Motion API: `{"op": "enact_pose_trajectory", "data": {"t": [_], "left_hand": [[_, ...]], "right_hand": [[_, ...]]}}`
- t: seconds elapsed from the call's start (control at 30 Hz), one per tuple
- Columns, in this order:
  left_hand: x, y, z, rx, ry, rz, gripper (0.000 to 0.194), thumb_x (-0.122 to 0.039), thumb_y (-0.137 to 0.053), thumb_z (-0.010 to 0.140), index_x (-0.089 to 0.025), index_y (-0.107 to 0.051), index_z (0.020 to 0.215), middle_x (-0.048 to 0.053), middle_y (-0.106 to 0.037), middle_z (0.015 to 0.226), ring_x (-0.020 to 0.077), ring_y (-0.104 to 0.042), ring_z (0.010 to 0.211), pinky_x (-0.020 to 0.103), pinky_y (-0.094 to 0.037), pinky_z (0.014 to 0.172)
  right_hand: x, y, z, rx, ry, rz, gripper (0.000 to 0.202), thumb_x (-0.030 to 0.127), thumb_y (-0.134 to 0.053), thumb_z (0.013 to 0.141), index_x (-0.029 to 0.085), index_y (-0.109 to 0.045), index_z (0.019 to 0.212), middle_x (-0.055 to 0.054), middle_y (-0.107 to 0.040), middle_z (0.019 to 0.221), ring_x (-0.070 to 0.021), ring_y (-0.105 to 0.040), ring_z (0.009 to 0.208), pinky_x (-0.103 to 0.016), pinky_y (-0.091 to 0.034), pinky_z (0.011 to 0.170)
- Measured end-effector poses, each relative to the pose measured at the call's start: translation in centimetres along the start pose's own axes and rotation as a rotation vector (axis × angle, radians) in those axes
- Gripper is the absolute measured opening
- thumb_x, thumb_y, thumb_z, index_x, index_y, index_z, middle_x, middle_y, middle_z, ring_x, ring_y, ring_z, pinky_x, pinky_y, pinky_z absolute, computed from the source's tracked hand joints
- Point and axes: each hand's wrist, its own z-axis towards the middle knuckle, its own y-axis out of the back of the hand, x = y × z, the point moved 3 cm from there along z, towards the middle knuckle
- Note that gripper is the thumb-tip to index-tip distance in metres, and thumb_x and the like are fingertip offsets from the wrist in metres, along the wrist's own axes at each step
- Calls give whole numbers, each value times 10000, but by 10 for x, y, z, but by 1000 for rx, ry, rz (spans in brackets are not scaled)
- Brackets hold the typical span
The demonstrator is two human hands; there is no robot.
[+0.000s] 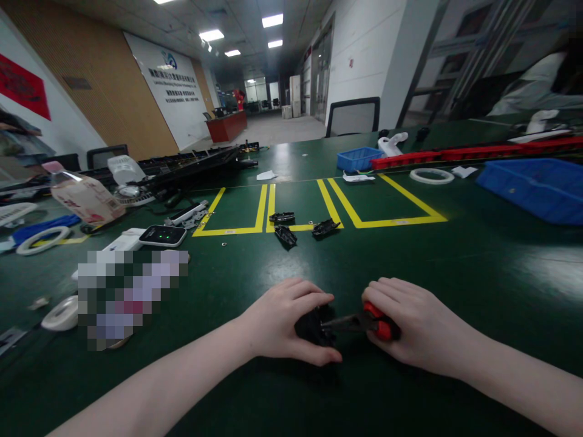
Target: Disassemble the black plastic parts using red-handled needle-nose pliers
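Head — loose black parts (285, 236) beyond pliers (357, 322)

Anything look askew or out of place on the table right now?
Mildly: three black parts lie at differing angles at the near end of the middle yellow tape frame, overlapping it rather than sitting wholly inside. I see no spill.

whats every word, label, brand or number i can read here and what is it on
Nothing reads for certain.
Wall sign: Chinese lines and a small English line, too blurred to quote.
Red poster: dark marking, unreadable.
Bottle: print too blurred.
Small white labels on yellow tape: too small.
Dark-screened device: tiny marks, too small.
Pliers: no text visible.
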Motion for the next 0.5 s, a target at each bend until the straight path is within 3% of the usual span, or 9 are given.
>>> {"op": "enact_pose_trajectory", "data": {"t": [0.23,0.5], "left_hand": [[-2,1,1,-21,-40,21,697,-607,-714,810,-95,-618,1273,155,-695,1169,264,-656,1029,397,-562,885],[-5,3,-2,-150,-114,215,719,-443,-717,868,-132,-413,1441,191,-545,1399,290,-546,1277,452,-507,1052]], "right_hand": [[-1,1,0,19,-21,15,125,161,-603,708,204,-554,815,-40,-622,766,-183,-551,666,-308,-430,593],[-7,-5,-1,54,-69,65,62,211,-571,754,221,-526,796,-33,-614,757,-178,-559,666,-308,-437,605]]}}
